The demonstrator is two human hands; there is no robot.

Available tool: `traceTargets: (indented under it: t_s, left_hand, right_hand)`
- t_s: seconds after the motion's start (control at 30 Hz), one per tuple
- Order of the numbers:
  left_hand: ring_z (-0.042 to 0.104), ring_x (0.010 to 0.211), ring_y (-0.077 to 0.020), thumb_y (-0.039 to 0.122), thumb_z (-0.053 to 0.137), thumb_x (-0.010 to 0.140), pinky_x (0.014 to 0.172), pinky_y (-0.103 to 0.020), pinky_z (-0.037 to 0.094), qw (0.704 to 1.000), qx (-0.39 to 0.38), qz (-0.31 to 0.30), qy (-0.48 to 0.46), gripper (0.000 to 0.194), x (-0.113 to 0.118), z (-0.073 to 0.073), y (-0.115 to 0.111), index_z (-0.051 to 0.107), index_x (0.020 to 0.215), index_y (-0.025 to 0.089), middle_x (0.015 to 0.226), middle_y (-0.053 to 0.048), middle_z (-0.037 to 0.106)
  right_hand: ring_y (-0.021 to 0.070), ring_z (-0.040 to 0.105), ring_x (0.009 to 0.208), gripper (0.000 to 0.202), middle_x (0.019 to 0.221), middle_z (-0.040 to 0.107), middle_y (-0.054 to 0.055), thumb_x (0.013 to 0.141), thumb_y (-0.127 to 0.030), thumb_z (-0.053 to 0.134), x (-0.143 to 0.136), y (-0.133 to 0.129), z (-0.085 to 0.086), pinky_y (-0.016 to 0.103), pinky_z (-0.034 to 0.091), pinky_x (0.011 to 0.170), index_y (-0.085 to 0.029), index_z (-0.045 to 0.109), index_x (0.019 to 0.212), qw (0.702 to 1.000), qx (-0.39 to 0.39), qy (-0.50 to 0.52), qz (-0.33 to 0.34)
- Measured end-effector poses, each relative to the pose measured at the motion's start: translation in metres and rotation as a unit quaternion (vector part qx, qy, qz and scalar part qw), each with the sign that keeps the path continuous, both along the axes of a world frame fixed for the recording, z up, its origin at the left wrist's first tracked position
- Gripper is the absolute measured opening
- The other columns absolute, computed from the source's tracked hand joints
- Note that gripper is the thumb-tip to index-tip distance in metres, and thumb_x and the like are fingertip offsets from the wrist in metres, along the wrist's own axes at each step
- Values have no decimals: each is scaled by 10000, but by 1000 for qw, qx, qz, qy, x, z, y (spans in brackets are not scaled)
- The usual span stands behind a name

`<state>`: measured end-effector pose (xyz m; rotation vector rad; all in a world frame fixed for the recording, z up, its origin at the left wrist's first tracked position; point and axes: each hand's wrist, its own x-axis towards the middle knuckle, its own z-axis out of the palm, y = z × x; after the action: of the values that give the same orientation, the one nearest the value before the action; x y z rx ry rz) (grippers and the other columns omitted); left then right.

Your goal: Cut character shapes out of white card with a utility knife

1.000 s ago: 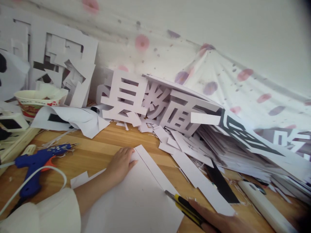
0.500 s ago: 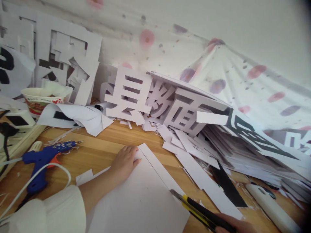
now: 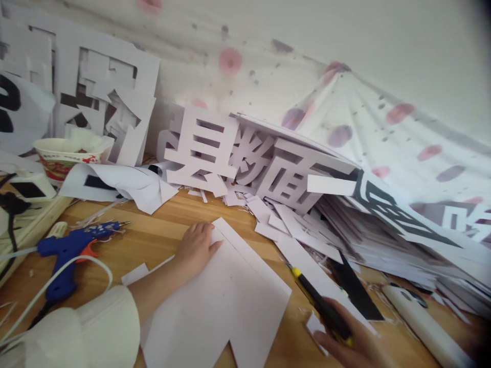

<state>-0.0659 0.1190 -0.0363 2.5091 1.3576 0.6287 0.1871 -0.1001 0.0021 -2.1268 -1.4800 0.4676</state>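
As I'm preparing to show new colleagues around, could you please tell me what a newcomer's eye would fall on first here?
Probably the big white characters standing along the back of the table. Next might come the blue glue gun, vivid against the wood at the left. In the foreground, the left hand rests on a white sheet, while the right hand holds a black-and-yellow cutter to its right.

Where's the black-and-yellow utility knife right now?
Lower right of the head view: the utility knife is in the right hand, just right of the large white sheet, tip near the long white strip.
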Motion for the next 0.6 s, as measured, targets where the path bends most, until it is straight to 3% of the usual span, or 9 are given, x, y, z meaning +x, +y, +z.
traceTargets:
  t_s: [0.07,0.17,0.23,0.37,0.5,0.6]
  left_hand:
    - [467,1082,-276,380,481,838,919,-395,360,1000,3,-10,2,354,-3,6,-2,496,1100,142,1134,-124,545]
    - [476,1094,-309,452,579,746,912,-423,378,1000,-11,-22,15,478,-11,21,-11,526,1097,133,1153,-153,545]
    - [419,1177,-358,479,625,682,936,-496,347,996,-65,-25,56,584,-17,33,-21,524,1146,140,1238,-185,500]
    - [71,1330,-416,531,678,578,944,-698,123,967,-194,-41,162,970,-19,52,-50,289,1376,141,1456,-230,132]
    - [-100,1305,-411,569,715,492,902,-732,-29,944,-230,-102,214,1160,-13,48,-70,151,1417,156,1448,-231,-20]
    - [-164,1286,-399,604,707,477,899,-709,-101,942,-222,-146,208,1207,-10,39,-66,99,1420,158,1438,-227,-77]
  right_hand:
    - [196,581,671,245,757,618,13,705,-318,531,-11,20,0,297,465,639,-215,535,927,1000,4,-14,18]
    - [203,559,781,139,820,590,20,739,-293,510,-24,44,-3,312,435,715,-213,518,853,998,5,-16,61]
    - [209,543,836,114,854,574,31,779,-300,473,-28,55,-6,325,415,759,-210,512,837,997,17,2,71]
    - [226,546,856,192,878,583,50,820,-336,426,-32,70,-17,360,403,778,-192,506,918,999,35,31,25]
    - [243,562,838,241,860,602,59,807,-368,438,-36,76,-25,369,410,751,-172,516,924,998,42,44,-13]
    - [238,567,823,231,845,611,39,786,-373,467,-39,76,-28,355,410,738,-185,532,904,997,49,55,-21]
